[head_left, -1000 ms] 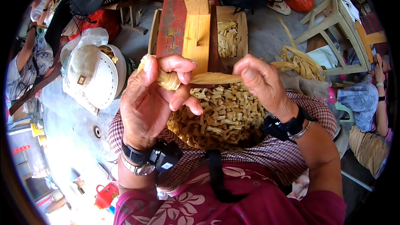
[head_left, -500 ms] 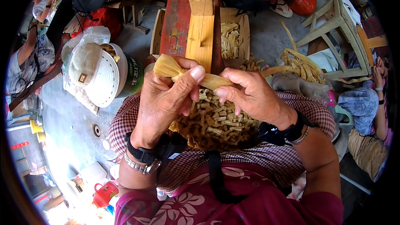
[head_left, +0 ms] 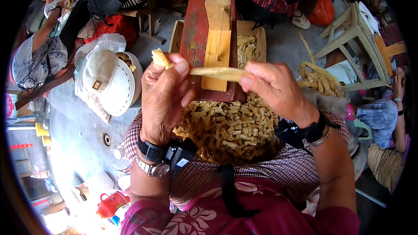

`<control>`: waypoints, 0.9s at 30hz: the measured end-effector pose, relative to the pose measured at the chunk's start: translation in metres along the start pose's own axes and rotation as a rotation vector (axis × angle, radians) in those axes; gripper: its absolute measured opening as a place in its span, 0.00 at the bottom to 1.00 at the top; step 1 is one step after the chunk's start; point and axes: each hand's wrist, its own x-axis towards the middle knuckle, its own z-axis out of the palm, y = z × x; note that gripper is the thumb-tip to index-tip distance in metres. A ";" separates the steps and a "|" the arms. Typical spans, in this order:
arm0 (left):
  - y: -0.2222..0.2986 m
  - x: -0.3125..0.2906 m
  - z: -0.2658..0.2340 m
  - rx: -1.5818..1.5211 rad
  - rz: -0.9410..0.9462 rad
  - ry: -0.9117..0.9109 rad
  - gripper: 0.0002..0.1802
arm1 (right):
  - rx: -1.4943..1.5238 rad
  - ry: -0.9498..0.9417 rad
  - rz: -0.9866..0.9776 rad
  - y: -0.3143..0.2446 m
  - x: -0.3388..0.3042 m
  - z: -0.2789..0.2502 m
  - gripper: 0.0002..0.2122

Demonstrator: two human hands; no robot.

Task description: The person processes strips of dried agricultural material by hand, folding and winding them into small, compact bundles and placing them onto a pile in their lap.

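Tan strip [head_left: 217, 73] is held up between both hands, crossing over the near end of the red bench [head_left: 197, 30], a bit in from its near edge; height above it hard to judge. Left hand [head_left: 165, 93]: thumb and forefinger pinched on the strip, other fingers loosely curled, out at the bench's left edge. Right hand [head_left: 281, 87]: thumb and forefinger clamped on it too, past the bench's right edge.

Handling, judging by looks: very light, thin, dry, papery. Soft and easy to fold, probably limp unless pulled. Likely fairly strong lengthwise, could split along the grain if twisted hard. Not likely slippery. Best hold: flat thumb-and-finger pinch, one close behind the bunched end [head_left: 161, 59] so it can't spring open, one further along the strip.

Orientation: long axis runs left-right, almost level, roughly square to the bench's long edges and to the wooden block [head_left: 217, 54] on it. Span between hands looks straight, pulled tight. Bunched end pokes out above the left hand, pointing away and left. Other end hidden in the right hand; can't tell if more trails behind.

Short tan pieces [head_left: 230, 126] heaped below the bench's near edge; loose strips [head_left: 320, 78] well off its right edge.
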 end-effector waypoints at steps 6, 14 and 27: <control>0.006 0.032 0.017 0.191 0.137 -0.005 0.03 | -0.236 0.198 -0.116 0.007 0.028 -0.013 0.14; -0.018 0.058 0.002 0.783 0.290 0.031 0.03 | -0.429 0.106 0.092 0.031 0.023 -0.002 0.13; 0.004 -0.014 -0.001 0.899 -0.468 -0.522 0.23 | 0.061 0.157 -0.493 -0.026 -0.019 0.048 0.06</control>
